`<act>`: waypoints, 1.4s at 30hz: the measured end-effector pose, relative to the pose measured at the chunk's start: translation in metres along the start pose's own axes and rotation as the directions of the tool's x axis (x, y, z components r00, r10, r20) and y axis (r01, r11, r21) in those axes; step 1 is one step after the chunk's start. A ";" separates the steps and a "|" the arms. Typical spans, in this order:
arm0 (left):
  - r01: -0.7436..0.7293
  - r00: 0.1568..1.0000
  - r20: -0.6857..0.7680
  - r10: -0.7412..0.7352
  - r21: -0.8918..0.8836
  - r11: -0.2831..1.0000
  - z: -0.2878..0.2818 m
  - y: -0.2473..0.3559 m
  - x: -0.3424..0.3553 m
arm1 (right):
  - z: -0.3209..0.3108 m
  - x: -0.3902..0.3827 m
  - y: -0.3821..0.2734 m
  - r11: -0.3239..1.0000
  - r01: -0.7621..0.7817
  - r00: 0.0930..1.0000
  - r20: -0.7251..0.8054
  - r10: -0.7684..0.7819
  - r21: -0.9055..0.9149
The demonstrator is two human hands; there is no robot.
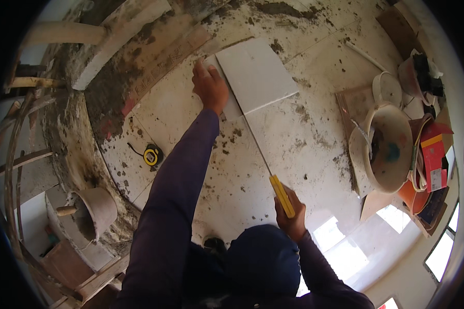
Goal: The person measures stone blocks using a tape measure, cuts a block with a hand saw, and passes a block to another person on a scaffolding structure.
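On the floor lies a pale, flat rectangular slab (258, 74), with a narrower pale strip (233, 105) along its left side. My left hand (211, 88) presses down on that strip near its far end, fingers curled over its edge. My right hand (292, 216) is closed round the yellow handle of a hand saw (281, 195). The saw's long thin blade shows edge-on and runs away from me along the line between slab and strip. Its teeth cannot be made out. Whether slab and strip are one piece is hard to tell.
Left of my forearm lies a yellow and black tape measure (151, 154). A bucket (99, 208) stands at lower left, near wooden poles (20, 164). At right are a large basin (404, 149), a red box (434, 162) and another bucket (411, 77). Dirt specks the floor (314, 144).
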State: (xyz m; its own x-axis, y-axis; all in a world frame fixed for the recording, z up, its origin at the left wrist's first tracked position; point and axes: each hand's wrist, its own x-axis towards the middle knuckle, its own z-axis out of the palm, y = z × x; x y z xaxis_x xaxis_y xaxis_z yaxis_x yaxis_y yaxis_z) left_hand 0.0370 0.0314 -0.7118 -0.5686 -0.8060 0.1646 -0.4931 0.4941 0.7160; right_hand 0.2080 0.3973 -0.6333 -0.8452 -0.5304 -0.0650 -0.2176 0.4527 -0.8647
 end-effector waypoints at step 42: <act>0.088 0.990 0.113 -0.087 -0.004 0.996 0.005 -0.005 -0.004 | 0.020 0.040 0.001 0.984 -0.139 0.990 -0.009 0.141 0.115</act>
State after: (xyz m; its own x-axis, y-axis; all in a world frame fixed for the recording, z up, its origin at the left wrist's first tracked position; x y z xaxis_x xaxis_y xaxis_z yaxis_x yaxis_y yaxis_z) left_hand 0.0383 0.0335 -0.7199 -0.5944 -0.8038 0.0240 -0.5387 0.4202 0.7302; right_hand 0.1833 0.3621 -0.6471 -0.8717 -0.4550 -0.1822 -0.0402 0.4369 -0.8986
